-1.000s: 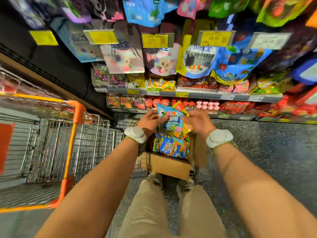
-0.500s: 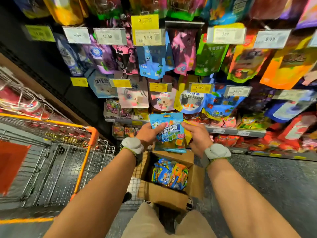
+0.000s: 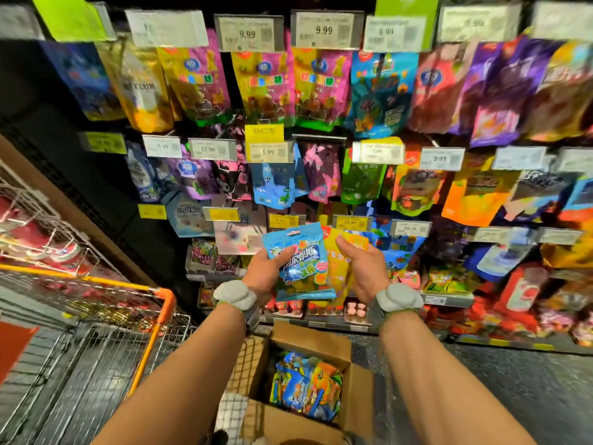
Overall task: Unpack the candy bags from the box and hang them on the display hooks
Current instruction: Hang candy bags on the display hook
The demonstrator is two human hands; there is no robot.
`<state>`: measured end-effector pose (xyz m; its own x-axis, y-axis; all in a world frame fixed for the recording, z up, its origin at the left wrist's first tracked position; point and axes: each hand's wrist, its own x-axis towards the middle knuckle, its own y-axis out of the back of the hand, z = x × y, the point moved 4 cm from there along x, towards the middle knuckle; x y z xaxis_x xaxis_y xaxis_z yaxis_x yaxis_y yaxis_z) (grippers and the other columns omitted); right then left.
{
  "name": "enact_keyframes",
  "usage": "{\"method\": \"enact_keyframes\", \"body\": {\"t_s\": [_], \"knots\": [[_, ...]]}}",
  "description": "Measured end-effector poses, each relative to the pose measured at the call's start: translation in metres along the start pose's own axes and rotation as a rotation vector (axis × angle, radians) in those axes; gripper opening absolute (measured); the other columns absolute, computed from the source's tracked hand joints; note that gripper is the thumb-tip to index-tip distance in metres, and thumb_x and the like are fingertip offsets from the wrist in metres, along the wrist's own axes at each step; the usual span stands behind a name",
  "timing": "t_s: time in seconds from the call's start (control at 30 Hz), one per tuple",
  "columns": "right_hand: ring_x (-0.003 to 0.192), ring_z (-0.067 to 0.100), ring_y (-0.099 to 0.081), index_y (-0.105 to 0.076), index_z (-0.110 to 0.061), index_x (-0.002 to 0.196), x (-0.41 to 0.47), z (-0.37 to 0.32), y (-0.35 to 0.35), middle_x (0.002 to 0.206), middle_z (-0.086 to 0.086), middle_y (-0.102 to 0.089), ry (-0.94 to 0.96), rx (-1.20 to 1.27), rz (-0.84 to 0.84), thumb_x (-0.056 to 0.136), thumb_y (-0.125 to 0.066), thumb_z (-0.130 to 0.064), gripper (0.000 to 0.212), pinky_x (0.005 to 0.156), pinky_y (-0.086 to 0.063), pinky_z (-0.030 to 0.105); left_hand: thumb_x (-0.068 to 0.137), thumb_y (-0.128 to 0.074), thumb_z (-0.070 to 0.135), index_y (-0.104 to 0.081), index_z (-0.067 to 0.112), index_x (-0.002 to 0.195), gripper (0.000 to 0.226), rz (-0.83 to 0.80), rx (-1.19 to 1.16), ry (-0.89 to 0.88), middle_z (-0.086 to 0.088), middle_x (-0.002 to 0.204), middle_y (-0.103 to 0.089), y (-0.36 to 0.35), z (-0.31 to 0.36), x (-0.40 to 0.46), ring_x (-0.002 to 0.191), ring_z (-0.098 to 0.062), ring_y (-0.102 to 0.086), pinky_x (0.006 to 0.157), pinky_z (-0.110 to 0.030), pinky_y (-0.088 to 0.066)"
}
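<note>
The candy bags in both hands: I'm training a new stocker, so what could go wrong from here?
1. The left hand pinches the blue candy bag with several fanned behind it; loose ones could slip into the open box or onto the floor.
2. The right hand grips the yellow bag near its edge, a weak hold.
3. The hanging bags are crowded and the frame is blurred, so misplacement is possible.

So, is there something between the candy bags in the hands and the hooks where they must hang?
Nothing visible blocks the way. The left hand holds the blue candy bag and the right hand the yellow candy bags in open air before the display. The hooks are full of hanging bags; no free hook shows.
</note>
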<state>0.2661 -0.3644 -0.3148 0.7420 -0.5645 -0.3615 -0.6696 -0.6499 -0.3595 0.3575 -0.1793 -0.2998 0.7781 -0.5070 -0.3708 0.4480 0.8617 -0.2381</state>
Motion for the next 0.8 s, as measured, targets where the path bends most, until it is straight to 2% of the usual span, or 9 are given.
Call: {"method": "enact_keyframes", "body": {"t_s": [0.03,0.07,0.13,0.27,0.37,0.5,0.6,0.7,0.8], "knots": [[0.119,0.032,-0.062,-0.039,0.004,0.142,-0.004,-0.011,-0.002,0.138,0.018,-0.057,0.006,0.006,0.004,0.049,-0.097,-0.051,0.122,0.097,-0.052,0.056,0.09,-0.069,0.022,-0.065,0.012,0.115,0.028,0.015,0.006,-0.008,-0.012,0.113,-0.071,0.003,0.004,0.0,0.102,-0.033,-0.068,0.092,-0.054,-0.052],[0.113,0.031,-0.064,-0.047,0.008,0.13,-0.017,-0.03,-0.011,0.13,0.018,-0.063,0.016,0.021,0.028,0.06,-0.094,-0.041,0.098,0.096,-0.053,0.052,0.087,-0.072,0.025,-0.066,0.013,0.116,0.032,0.03,0.021,-0.022,-0.011,0.113,-0.071,0.005,0.011,0.001,0.103,-0.033,-0.068,0.093,-0.056,-0.051],[0.098,0.03,-0.069,-0.058,0.005,0.105,-0.039,-0.059,-0.025,0.106,0.014,-0.071,0.015,0.001,0.048,0.08,-0.082,-0.019,0.042,0.09,-0.055,0.048,0.083,-0.075,0.03,-0.067,0.014,0.118,0.039,0.043,0.052,-0.059,-0.009,0.114,-0.072,0.008,0.023,0.005,0.105,-0.03,-0.068,0.096,-0.056,-0.05],[0.081,0.029,-0.072,-0.07,-0.004,0.091,-0.032,-0.076,-0.032,0.084,0.01,-0.076,0.052,0.029,0.001,0.088,-0.071,-0.008,0.004,0.081,-0.058,0.051,0.087,-0.072,0.024,-0.067,0.01,0.117,0.034,0.053,0.031,-0.121,-0.01,0.114,-0.072,0.006,0.051,0.008,0.106,-0.031,-0.068,0.097,-0.053,-0.05],[0.09,0.032,-0.07,-0.072,-0.007,0.084,-0.03,-0.091,-0.037,0.09,0.013,-0.075,0.106,0.0,0.0,0.089,-0.069,-0.005,0.005,0.086,-0.057,0.051,0.091,-0.067,0.019,-0.064,0.007,0.12,0.032,0.035,0.003,-0.135,-0.012,0.112,-0.072,-0.002,0.071,0.008,0.102,-0.031,-0.069,0.087,-0.047,-0.055],[0.09,0.033,-0.07,-0.073,-0.005,0.086,-0.03,-0.118,-0.047,0.097,0.018,-0.073,0.169,-0.019,-0.03,0.089,-0.07,-0.006,0.004,0.084,-0.058,0.048,0.093,-0.064,0.016,-0.064,0.006,0.116,0.025,0.031,-0.023,-0.172,-0.012,0.105,-0.074,-0.01,0.103,0.005,0.085,-0.025,-0.073,0.063,-0.034,-0.058],[0.092,0.036,-0.071,-0.076,-0.008,0.082,-0.023,-0.14,-0.057,0.098,0.019,-0.074,0.225,-0.031,-0.04,0.087,-0.072,-0.008,0.005,0.086,-0.057,0.054,0.096,-0.06,0.019,-0.064,0.007,0.115,0.023,0.024,0.003,-0.224,-0.013,0.108,-0.073,-0.008,0.129,0.001,0.089,-0.028,-0.071,0.07,-0.041,-0.059],[0.08,0.027,-0.071,-0.073,-0.007,0.084,-0.019,-0.163,-0.073,0.087,0.012,-0.075,0.275,-0.051,-0.056,0.089,-0.071,-0.011,0.006,0.079,-0.058,0.045,0.096,-0.061,0.022,-0.066,0.007,0.109,0.021,0.054,-0.012,-0.252,-0.016,0.106,-0.073,0.0,0.154,0.001,0.094,-0.034,-0.07,0.084,-0.053,-0.056],[0.078,0.024,-0.065,-0.067,-0.002,0.09,-0.019,-0.18,-0.089,0.084,0.009,-0.07,0.343,-0.089,-0.035,0.082,-0.08,-0.024,0.027,0.077,-0.054,0.041,0.095,-0.062,0.024,-0.067,0.006,0.107,0.022,0.08,-0.006,-0.276,-0.016,0.103,-0.073,0.003,0.178,-0.001,0.092,-0.034,-0.071,0.073,-0.045,-0.059]]}}
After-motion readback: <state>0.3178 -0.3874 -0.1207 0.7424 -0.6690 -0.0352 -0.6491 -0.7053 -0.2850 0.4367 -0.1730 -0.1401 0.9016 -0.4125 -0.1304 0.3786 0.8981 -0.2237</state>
